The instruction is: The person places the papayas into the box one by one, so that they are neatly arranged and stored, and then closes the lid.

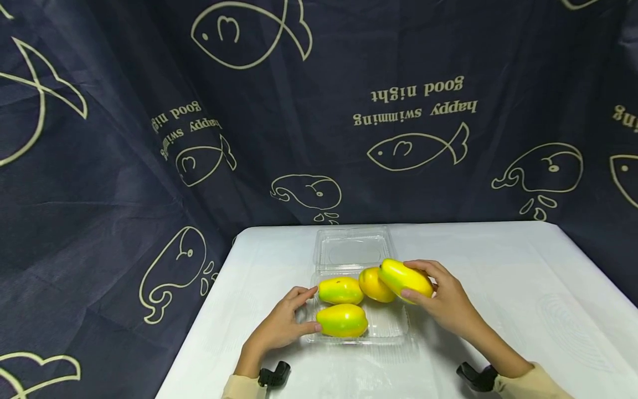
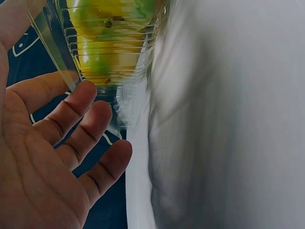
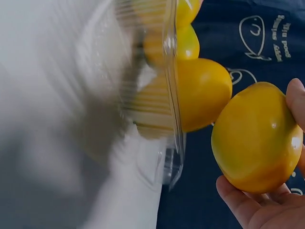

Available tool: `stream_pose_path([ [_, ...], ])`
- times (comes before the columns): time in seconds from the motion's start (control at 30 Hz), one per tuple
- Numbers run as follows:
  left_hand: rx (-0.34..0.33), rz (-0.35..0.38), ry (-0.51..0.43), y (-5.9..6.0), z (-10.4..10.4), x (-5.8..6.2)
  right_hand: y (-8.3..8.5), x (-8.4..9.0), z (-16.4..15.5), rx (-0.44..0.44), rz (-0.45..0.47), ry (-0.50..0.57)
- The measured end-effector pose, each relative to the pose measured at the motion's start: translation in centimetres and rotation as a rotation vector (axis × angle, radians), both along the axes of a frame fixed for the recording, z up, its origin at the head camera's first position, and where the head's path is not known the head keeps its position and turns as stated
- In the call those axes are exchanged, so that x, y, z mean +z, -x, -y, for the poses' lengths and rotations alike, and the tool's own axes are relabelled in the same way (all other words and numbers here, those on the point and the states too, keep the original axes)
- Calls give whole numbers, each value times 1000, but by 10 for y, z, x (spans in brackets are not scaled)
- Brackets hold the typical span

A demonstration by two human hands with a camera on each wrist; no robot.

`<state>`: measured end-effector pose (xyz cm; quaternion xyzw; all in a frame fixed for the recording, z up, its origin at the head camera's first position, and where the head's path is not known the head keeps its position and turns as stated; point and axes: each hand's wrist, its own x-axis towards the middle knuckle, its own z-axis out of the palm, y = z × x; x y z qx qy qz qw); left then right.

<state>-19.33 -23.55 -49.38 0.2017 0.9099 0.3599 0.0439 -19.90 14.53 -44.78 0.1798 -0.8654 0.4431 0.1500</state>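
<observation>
A clear plastic clamshell tray point(image 1: 394, 331) sits on the white table, its lid point(image 1: 351, 249) lying open behind it. Three yellow-green fruits lie in it: one at the front point(image 1: 342, 320), one at the back left point(image 1: 341, 290), one at the back middle point(image 1: 374, 284). My right hand point(image 1: 421, 281) grips a fourth fruit point(image 1: 399, 274) just above the tray's right back corner; the right wrist view shows this fruit point(image 3: 257, 138) in my fingers point(image 3: 248, 205) beside the tray wall point(image 3: 169, 95). My left hand point(image 1: 305, 310) rests against the tray's left side, fingers point(image 2: 86, 114) relaxed and holding nothing.
The white table point(image 1: 523, 288) reaches well to the right and front of the tray. A dark blue cloth point(image 1: 124, 166) printed with fish and whales hangs behind and drapes to the left. Black camera mounts point(image 1: 476, 377) sit on both wrists.
</observation>
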Motion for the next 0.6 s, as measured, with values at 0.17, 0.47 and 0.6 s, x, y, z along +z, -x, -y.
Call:
stream_pose_path([
  [0.17,-3,-5,3,0,0,0,-2,-6,7,31,44,14],
  [0.47,-8,-12,19,1,0,0,-7,-13,15,67,79,29],
  [0.6,-6,2,7,1,-1,0,-10,-19,19,130,103,60],
])
